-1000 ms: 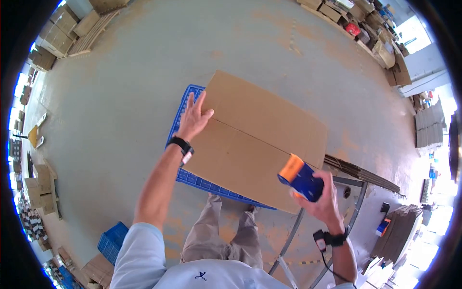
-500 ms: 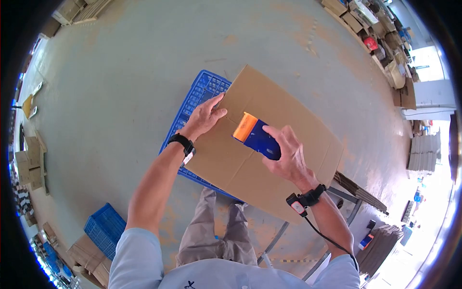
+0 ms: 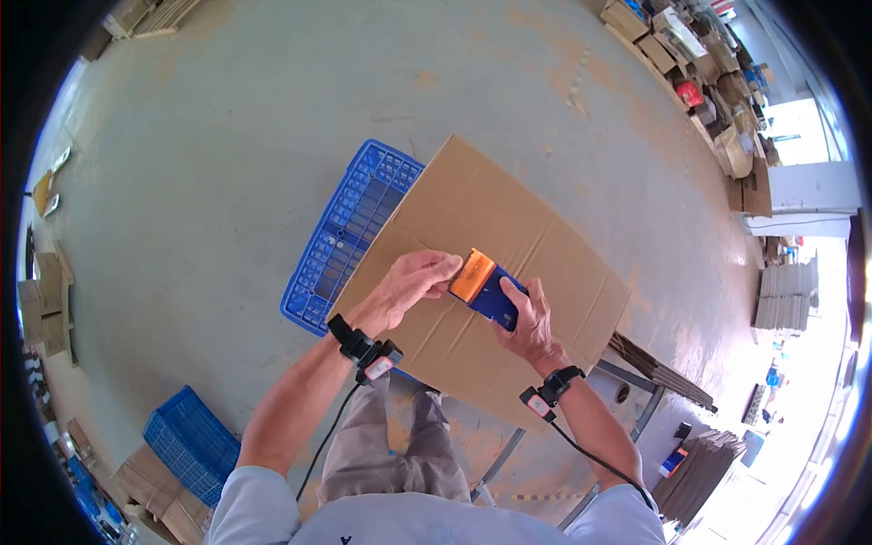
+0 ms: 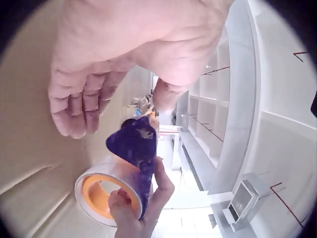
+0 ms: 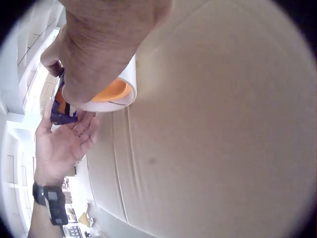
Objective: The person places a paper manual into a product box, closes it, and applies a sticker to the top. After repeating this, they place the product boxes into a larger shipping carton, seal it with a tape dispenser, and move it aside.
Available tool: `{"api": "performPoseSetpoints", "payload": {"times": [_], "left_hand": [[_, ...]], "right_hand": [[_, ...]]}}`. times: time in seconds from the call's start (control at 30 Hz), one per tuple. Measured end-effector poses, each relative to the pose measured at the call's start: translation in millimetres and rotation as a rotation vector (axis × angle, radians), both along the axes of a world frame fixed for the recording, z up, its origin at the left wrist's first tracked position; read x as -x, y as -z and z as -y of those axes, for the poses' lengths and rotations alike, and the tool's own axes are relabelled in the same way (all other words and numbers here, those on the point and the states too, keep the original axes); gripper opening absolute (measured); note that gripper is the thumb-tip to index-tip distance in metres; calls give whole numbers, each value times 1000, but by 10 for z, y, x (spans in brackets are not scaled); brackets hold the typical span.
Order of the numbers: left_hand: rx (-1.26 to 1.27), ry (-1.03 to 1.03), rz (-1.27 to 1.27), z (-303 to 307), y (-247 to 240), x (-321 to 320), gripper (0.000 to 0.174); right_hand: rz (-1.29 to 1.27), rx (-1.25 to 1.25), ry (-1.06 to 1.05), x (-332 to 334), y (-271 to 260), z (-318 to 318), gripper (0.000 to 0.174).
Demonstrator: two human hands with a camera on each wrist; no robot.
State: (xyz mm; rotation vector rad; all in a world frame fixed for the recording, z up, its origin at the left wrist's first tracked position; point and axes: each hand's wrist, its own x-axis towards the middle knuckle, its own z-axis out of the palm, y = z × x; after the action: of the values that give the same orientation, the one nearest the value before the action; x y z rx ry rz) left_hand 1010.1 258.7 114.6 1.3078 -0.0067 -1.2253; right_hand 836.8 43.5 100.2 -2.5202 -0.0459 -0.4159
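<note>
My right hand [image 3: 533,329] grips a blue tape gun [image 3: 500,302] with an orange front, held over a brown cardboard box [image 3: 554,250]. In the right wrist view, a wide tape roll [image 5: 128,82] on an orange core shows beside that hand. My left hand [image 3: 409,283] is at the gun's orange end, fingertips right at its edge. In the left wrist view, its thumb [image 4: 167,95] overlaps the front of the gun, while the loosely bent fingers [image 4: 79,111] stand apart from the thumb. A blue plastic crate or pallet [image 3: 313,282] shows beyond the box's left edge.
A metal frame [image 3: 509,459] stands by the box's near right side, with flat cardboard [image 3: 663,372] beside it. Another blue crate [image 3: 191,440] is on the floor at lower left. Stacked cardboard [image 3: 699,477] lies at lower right, and cartons line the room's edges.
My right hand has brought the tape gun leftward from the box's right side to over its middle. My left hand has left the box's far left edge and come to the gun's front.
</note>
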Motion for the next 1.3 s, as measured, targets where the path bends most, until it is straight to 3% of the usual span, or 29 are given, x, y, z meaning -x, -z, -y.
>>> {"api": "performPoseSetpoints", "payload": {"times": [0.17, 0.27, 0.3, 0.4, 0.43, 0.53, 0.57, 0.67, 0.8, 0.83, 0.9, 0.97, 1.07, 1.2, 1.3], "left_hand": [[-82, 116, 344, 176, -168, -27, 43], [-289, 356, 787, 238, -301, -73, 39], [-296, 276, 858, 260, -265, 29, 37], [-179, 70, 646, 273, -232, 92, 38], [-129, -23, 322, 274, -111, 16, 30], [15, -69, -187, 164, 94, -165, 19], [3, -79, -223, 159, 116, -186, 12], [-108, -50, -107, 223, 196, -160, 12], [-273, -19, 252, 247, 155, -240, 12], [-300, -18, 387, 174, 76, -340, 12], [-184, -197, 420, -264, 214, -894, 14], [-340, -173, 481, -502, 215, -1321, 14], [-484, -58, 647, -541, 217, -1450, 15], [-487, -105, 634, -488, 797, -1378, 11], [-415, 8, 498, -379, 1052, -1295, 16]], "right_hand": [[-37, 65, 37, -4, -73, -38, 87], [-85, 125, 58, -36, -180, -107, 85], [-105, 150, 67, -37, -191, -112, 85], [-130, 82, 83, -13, -181, -109, 86], [-105, 49, 60, -13, -142, -75, 86], [-72, -6, 7, -41, -45, -24, 87], [-83, 9, -2, -63, -99, -31, 88], [-151, 54, -1, -62, -256, -56, 90], [-217, 103, 12, -76, -396, -92, 90], [-226, 96, 27, -75, -404, -77, 89], [-253, 86, 63, -101, -427, -115, 87], [-275, 82, 45, -220, -484, -165, 84], [-365, 104, 48, -414, -573, -323, 81], [-453, 154, 67, -521, -596, -388, 77], [-483, 166, 73, -523, -570, -392, 76]]}}
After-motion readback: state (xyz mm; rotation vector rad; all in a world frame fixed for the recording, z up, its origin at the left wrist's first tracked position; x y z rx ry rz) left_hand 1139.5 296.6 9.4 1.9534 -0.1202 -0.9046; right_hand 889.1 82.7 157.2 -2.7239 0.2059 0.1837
